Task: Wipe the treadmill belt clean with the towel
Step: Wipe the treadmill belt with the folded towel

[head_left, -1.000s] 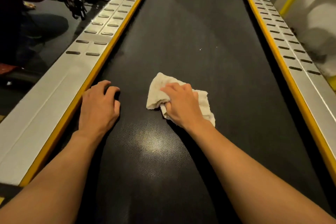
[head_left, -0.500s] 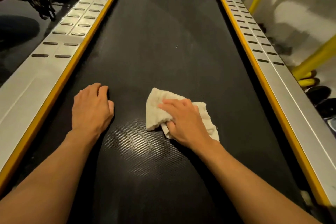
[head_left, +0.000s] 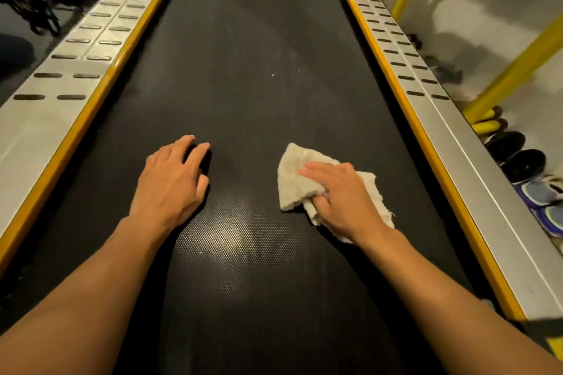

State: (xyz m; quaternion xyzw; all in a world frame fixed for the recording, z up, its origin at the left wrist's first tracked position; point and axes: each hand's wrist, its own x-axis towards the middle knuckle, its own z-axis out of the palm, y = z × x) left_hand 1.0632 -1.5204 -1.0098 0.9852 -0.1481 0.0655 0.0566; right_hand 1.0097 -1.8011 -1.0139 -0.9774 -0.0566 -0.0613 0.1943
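**Towel pinned under right hand, lower right of belt**

The towel [head_left: 300, 175] is a small off-white rag, bunched, lying on the treadmill belt [head_left: 243, 55] at about 4 o'clock from belt centre, nearer the right side rail [head_left: 426, 76] than the left side rail [head_left: 76, 49]. Right hand [head_left: 341, 195] presses down on it, fingers spread over the top, thumb side pinching a fold underneath. Left hand [head_left: 173, 179] lies empty and loosely curled on the belt at about 8 o'clock, fingertips down, apparently as a brace.

Handling, my read: light, limp, frayed edges, no stiffness. It will bunch and roll if pushed by one corner. Best held with a flat palm over the middle and a fold pinched. The belt texture looks grippy, so expect drag.

Hard to see:
- The towel's near-right part is covered by the hand and wrist.
- Dim light; dirt on the belt is barely readable apart from a few pale specks [head_left: 273, 74] at 12 o'clock.
- The belt's far end is cut off.
- Dark items past the right rail, possibly shoes [head_left: 518, 155], are unclear.
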